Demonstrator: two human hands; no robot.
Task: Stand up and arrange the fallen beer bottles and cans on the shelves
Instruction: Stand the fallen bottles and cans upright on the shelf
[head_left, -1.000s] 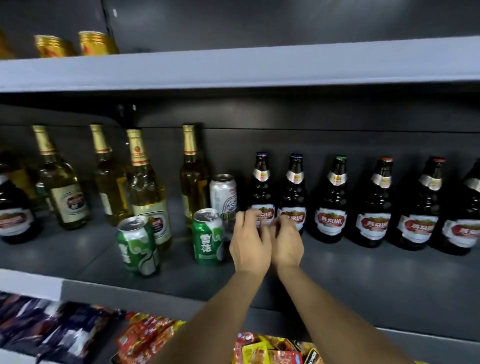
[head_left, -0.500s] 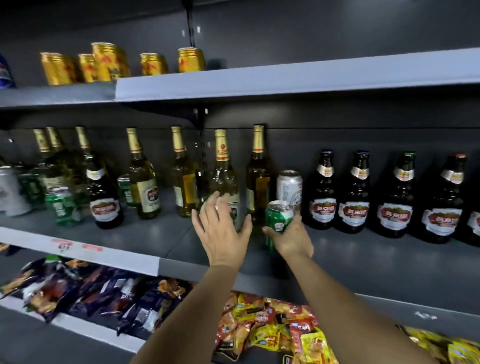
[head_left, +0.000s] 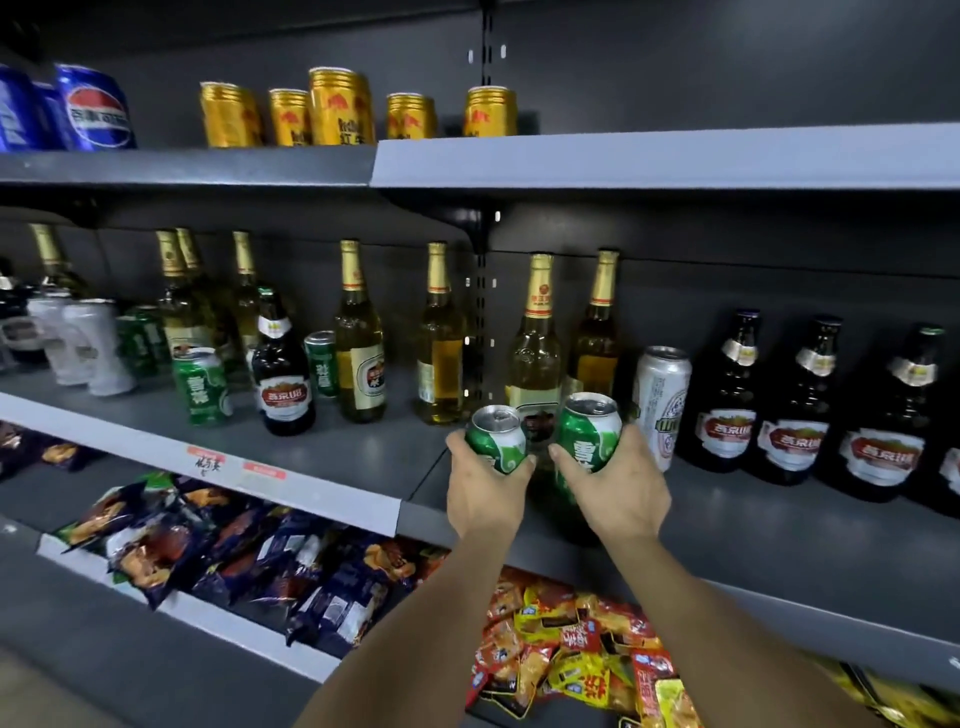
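Two held cans sit side by side before bottles on the middle shelf.

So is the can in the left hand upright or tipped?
Tipped slightly. The left hand grips the green can with its top leaning left; the right hand's can stands straighter. Whether it rests on the shelf, cannot tell.

Single head-mounted wide-angle view — positioned in front of the shelving, facing forward and slightly down. The middle shelf sits near, at arm's reach; both forearms enter from the bottom edge. The upper shelf runs above, the snack tier below — straight lines bow toward the edges.
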